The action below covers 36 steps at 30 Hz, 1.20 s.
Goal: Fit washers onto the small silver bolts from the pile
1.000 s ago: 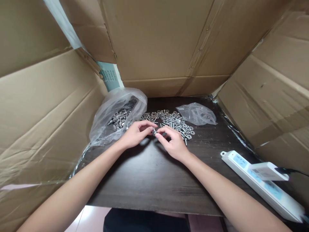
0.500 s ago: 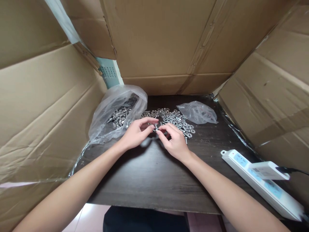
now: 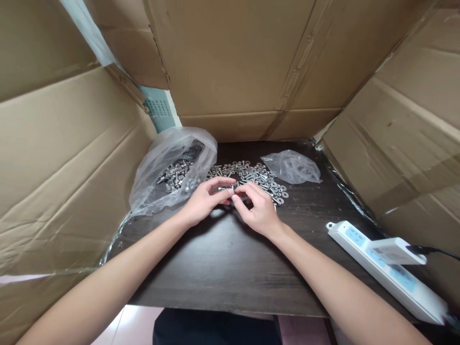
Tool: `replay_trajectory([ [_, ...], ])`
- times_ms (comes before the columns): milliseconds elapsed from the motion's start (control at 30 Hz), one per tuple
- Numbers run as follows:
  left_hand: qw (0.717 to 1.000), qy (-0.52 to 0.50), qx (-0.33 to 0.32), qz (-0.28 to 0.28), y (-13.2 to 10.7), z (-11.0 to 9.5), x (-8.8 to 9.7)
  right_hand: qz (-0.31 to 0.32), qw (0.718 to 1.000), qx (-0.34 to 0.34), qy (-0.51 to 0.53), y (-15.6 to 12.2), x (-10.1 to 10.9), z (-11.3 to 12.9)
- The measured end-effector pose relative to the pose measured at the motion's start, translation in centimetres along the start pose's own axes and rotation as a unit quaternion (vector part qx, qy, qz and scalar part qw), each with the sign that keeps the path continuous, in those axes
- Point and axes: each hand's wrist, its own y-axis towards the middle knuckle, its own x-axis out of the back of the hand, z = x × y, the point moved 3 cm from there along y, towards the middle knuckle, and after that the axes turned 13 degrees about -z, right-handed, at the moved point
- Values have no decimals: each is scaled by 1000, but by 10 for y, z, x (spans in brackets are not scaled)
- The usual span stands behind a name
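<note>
A small silvery bolt [image 3: 233,187] stands roughly upright between the fingertips of both hands, above the dark table. My left hand [image 3: 205,200] is closed in a loose pinch on it, index finger over the top and thumb beside it. With thumb and index finger, my right hand [image 3: 259,207] pinches the lower part; any nut or washer there is too small to make out. Just behind the hands lies a loose pile of bolts, nuts and washers [image 3: 264,179], partly hidden by my fingers.
At the left, a clear plastic bag [image 3: 145,184] lies open with many metal fasteners inside. A smaller plastic bag [image 3: 293,165] rests at the back right. A white power strip [image 3: 383,273] with a plugged-in adapter [image 3: 397,251] runs along the right. Cardboard walls [image 3: 237,57] enclose the table [image 3: 223,268].
My left fingers have shifted slightly and the thumb now meets the bolt closer to my right fingertips. The bolt shows more upright. The whole view has moved slightly.
</note>
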Motion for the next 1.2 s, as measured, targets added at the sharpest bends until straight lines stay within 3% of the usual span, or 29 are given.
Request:
replay_trajectory([
  [300, 993, -64, 93, 35, 3, -1, 7, -2, 999, -47, 28, 0, 3, -2],
  [533, 978, -98, 174, 62, 0, -5, 5, -7, 999, -44, 27, 1, 1, -3],
  [667, 976, -94, 191, 49, 0, -5, 7, 26, 998, -40, 34, -2, -1, -6],
  [1200, 975, -113, 185, -44, 3, 2, 6, 53, 999, 6, -3, -2, -3, -7],
])
